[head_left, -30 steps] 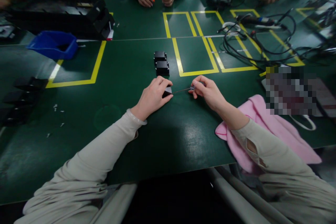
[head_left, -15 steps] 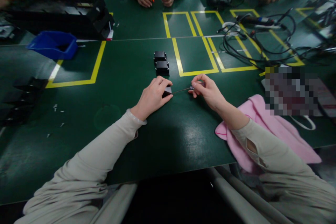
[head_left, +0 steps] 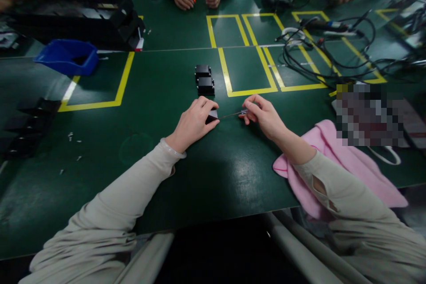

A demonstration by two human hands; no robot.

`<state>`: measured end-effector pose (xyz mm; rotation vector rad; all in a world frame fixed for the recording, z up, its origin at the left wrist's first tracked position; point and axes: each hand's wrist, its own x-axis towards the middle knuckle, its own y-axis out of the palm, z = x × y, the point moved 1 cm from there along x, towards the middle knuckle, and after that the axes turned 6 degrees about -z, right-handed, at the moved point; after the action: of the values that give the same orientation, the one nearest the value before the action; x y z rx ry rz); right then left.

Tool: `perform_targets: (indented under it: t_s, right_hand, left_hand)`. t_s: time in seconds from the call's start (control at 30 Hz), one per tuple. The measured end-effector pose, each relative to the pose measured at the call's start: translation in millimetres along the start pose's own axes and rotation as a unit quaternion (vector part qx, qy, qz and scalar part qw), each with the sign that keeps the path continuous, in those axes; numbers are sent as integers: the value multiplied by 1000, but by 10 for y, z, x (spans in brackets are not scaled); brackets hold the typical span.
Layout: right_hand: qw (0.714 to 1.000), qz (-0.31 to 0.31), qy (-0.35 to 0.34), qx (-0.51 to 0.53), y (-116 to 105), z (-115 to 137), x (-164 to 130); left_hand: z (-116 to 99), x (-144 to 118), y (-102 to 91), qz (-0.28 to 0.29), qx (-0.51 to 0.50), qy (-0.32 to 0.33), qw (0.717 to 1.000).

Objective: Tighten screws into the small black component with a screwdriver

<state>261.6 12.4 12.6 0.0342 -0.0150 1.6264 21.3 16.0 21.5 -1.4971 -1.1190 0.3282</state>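
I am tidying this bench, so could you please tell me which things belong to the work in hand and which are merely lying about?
In hand:
- small black block under the left hand
- thin screwdriver in the right hand

Lying about:
- two black blocks
- blue bin
- pink cloth
- cables
- loose screws

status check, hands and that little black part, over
Left hand clamps black block. Right hand pinches thin screwdriver, tip at block. Nothing between them.

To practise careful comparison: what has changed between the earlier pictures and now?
Nothing visibly changed. The left hand still covers the small black block, and the right hand still pinches the thin screwdriver with its tip at that block.
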Motion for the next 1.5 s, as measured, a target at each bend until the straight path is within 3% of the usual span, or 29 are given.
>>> perform_targets:
  t_s: [1.5]
  right_hand:
    - [1000, -4, 8, -2, 8, -7, 6]
  left_hand:
    - [0, 0, 4, -5, -1, -2, 1000]
